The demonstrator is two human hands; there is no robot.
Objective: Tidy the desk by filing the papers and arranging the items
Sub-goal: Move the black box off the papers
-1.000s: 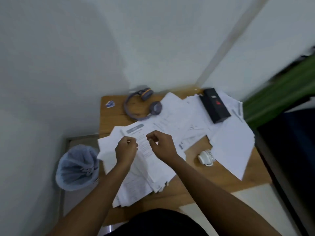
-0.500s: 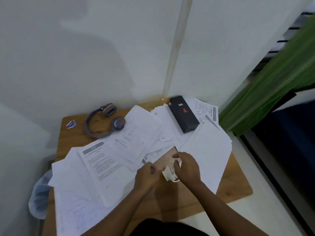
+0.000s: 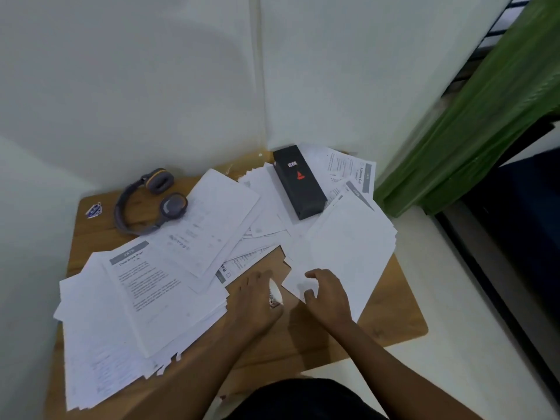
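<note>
**deskmess_22:** ok where's everything sitting rn?

**paperpusher:** Papers all over the wooden desk (image 3: 394, 322). There's a big left pile (image 3: 136, 298) fanned out, with a printed sheet on top. The loose middle sheets (image 3: 218, 219) overlap it, and the right pile (image 3: 348, 247) hangs past the desk's right edge. A black box (image 3: 300, 183) lies on the papers at the back, near the wall corner. Grey headphones (image 3: 145, 204) are on bare wood back left, with a small sticker (image 3: 94, 210) just beside them.

**deskmess_22:** and the hands?

**paperpusher:** Right hand (image 3: 330, 295) has its fingers and thumb curled onto the near corner of the right pile, grasping it. Left hand (image 3: 253, 304) is over the bare patch between the piles, and it's blurry. A small white object (image 3: 275, 294) with red marks sits right against its thumb side. Honestly can't tell if the hand has hold of it or is loose.

**deskmess_22:** anything else around?

**paperpusher:** Green curtain (image 3: 485, 116) off to the right.
</note>
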